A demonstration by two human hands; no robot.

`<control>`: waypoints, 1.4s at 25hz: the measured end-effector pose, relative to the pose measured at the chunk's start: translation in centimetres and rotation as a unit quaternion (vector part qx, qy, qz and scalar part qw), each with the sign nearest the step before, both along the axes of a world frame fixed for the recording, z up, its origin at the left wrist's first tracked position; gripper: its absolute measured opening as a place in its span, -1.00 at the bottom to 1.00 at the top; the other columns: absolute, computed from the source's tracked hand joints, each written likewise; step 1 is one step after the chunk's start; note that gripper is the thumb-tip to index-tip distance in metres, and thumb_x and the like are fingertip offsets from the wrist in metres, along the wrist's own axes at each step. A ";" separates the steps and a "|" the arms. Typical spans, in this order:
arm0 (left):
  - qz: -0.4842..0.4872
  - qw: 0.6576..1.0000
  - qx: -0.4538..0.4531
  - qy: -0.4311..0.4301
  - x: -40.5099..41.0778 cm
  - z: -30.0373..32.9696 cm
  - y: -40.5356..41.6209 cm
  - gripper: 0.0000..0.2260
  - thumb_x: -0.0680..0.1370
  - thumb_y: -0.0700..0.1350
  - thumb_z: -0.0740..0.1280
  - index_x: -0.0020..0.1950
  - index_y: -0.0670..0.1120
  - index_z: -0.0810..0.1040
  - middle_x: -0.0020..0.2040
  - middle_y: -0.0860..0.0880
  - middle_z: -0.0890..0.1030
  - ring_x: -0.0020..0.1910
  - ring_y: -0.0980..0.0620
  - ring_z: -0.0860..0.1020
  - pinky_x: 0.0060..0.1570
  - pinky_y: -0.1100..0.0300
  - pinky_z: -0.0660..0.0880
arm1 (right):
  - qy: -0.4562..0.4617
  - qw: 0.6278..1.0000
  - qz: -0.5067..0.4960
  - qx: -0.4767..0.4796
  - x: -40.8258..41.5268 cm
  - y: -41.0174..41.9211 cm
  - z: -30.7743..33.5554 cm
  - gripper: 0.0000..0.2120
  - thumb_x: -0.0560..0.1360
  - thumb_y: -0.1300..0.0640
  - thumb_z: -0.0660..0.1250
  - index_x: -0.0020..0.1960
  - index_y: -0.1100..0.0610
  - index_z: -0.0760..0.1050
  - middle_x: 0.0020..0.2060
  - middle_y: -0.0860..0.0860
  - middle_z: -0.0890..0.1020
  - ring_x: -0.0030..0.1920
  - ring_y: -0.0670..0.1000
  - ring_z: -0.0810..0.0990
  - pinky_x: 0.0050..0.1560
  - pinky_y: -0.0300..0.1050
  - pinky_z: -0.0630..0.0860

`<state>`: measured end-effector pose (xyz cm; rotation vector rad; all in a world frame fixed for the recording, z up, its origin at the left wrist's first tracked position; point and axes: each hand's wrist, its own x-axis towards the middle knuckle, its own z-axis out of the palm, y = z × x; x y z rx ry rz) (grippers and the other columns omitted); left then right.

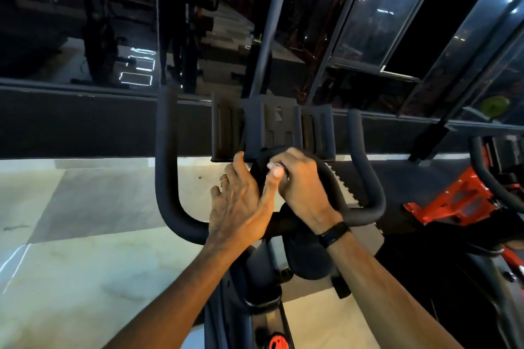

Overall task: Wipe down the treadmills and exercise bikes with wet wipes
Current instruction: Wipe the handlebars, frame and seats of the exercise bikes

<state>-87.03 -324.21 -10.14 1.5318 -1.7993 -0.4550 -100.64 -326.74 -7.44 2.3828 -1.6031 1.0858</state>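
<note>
The exercise bike (pixel 272 278) fills the middle of the view, its black handlebar (pixel 167 178) sweeping from a tall left horn at nine o'clock, across a low crossbar, to a shorter right horn (pixel 360 144) at two o'clock. Pale tiled floor (pixel 85 263) lies under and left of it.

The left hand (pixel 241 201) sits just left of centre, fingers straight and loosely spread, a ring on one finger. Its fingertips reach toward the black console bracket (pixel 272 127) at twelve o'clock, and its thumb points right to touch the right hand. It holds nothing that can be seen.

The right hand (pixel 300 178), just right of centre, has its fingers curled round the handlebar's centre loop, with a small shiny object pinched at the fingertips; what that is cannot be told. A black wristband (pixel 334 235) circles its wrist.

At six o'clock the bike's frame carries a red knob (pixel 278 343). At three o'clock stands a second bike with a red frame (pixel 453 198). Dark mirrored panels (pixel 368 8) run across the top.
</note>
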 end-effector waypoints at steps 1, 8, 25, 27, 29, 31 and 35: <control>-0.001 1.000 -0.004 0.012 0.0 0.0 0.2 -0.09 0.43 0.51 -0.33 0.57 -0.08 -0.02 0.47 -0.15 0.33 0.38 -0.11 0.41 0.32 -0.07 0.29 | -0.007 1.000 0.025 0.002 0.1 0.5 0.0 -0.93 0.53 0.33 0.33 -0.07 0.24 0.59 -0.14 0.07 0.57 -0.18 -0.02 0.53 -0.16 -0.19 0.48; -0.002 0.997 -0.021 0.075 0.4 0.4 0.7 -0.10 0.42 0.52 -0.32 0.56 -0.04 0.04 0.45 -0.13 0.40 0.38 -0.10 0.43 0.38 -0.10 0.26 | 0.027 0.994 0.099 0.045 0.0 5.3 -0.4 -0.92 0.53 0.29 0.32 -0.15 0.21 0.50 -0.20 -0.01 0.52 -0.18 -0.03 0.48 -0.15 -0.06 0.50; -0.094 0.984 -0.120 -0.096 0.3 0.1 1.0 -0.27 0.56 0.40 -0.26 0.40 -0.05 0.36 0.48 -0.15 0.26 0.46 -0.14 0.29 0.48 -0.16 0.21 | 0.137 0.972 -0.177 0.068 -12.2 9.7 -1.9 -0.77 0.58 0.20 0.34 0.23 0.11 0.59 0.08 0.08 0.61 0.09 0.10 0.57 0.06 -0.13 0.42; -0.126 0.975 -0.140 -0.121 -0.2 0.0 0.6 -0.26 0.56 0.40 -0.27 0.39 -0.05 0.36 0.50 -0.16 0.25 0.52 -0.14 0.22 0.53 -0.17 0.09 | 0.067 0.973 -0.219 0.041 -12.6 9.0 -1.3 -0.84 0.60 0.18 0.32 0.15 0.14 0.61 0.08 0.07 0.61 0.11 0.08 0.55 0.07 -0.10 0.44; -0.147 0.969 -0.153 -0.130 -1.2 0.2 -0.1 -0.23 0.56 0.40 -0.28 0.41 -0.07 0.36 0.52 -0.16 0.24 0.57 -0.13 0.15 0.56 -0.14 -0.04 | 0.005 0.981 -0.196 0.008 -11.7 7.2 -0.5 -0.88 0.59 0.17 0.35 0.09 0.15 0.62 0.06 0.06 0.58 0.09 0.03 0.52 0.10 -0.15 0.45; -0.167 0.964 -0.168 -0.120 -2.6 0.9 -0.9 -0.27 0.58 0.38 -0.22 0.41 -0.10 0.37 0.52 -0.16 0.26 0.58 -0.12 0.13 0.57 -0.10 -0.09 | -0.010 0.990 -0.142 0.011 -10.4 4.9 0.3 -0.93 0.55 0.20 0.39 0.01 0.16 0.63 0.08 0.07 0.55 0.11 0.01 0.50 0.19 -0.26 0.40; -0.196 0.951 -0.210 -0.114 -4.8 2.5 -2.9 -0.35 0.61 0.28 -0.13 0.38 -0.14 0.42 0.49 -0.17 0.33 0.57 -0.09 0.16 0.56 0.00 -0.12 | 0.031 0.994 -0.103 0.023 -8.6 4.1 -0.1 -0.91 0.46 0.37 0.41 -0.08 0.22 0.60 -0.08 0.10 0.59 -0.02 0.07 0.54 0.05 0.05 0.53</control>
